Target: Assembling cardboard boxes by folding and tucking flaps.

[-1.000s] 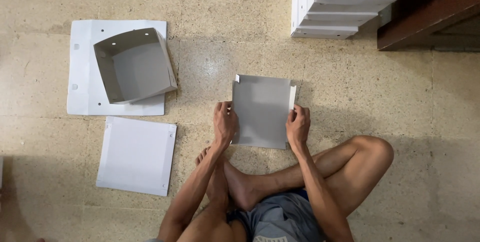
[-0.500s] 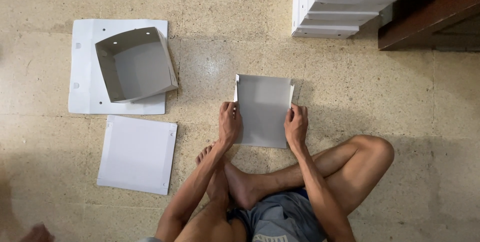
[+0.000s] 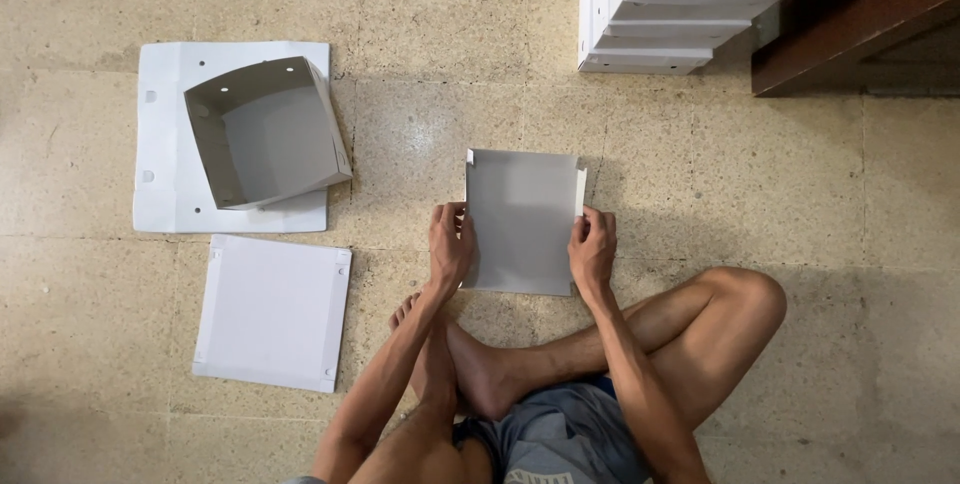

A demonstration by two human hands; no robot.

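Hands at work on a speckled stone floor: seated cross-legged, a person presses the left hand against the left edge of a grey cardboard sheet, fingers curled over that edge, while the right hand grips the opposite edge in the same way, thumb on top. Lying flat just ahead of the person's crossed legs, at twelve o'clock, the sheet has its two side flaps partly raised. At about ten o'clock from the hands and well apart from them, a folded-up grey box stands open, tilted, with nothing inside it; it rests on a flat white cardboard blank. Just below that blank, at roughly nine o'clock from the person's knees, another white flat sheet lies on the floor. Towards one o'clock, at the far edge of the scene, a stack of white boxes sits beside a dark wooden piece of furniture.
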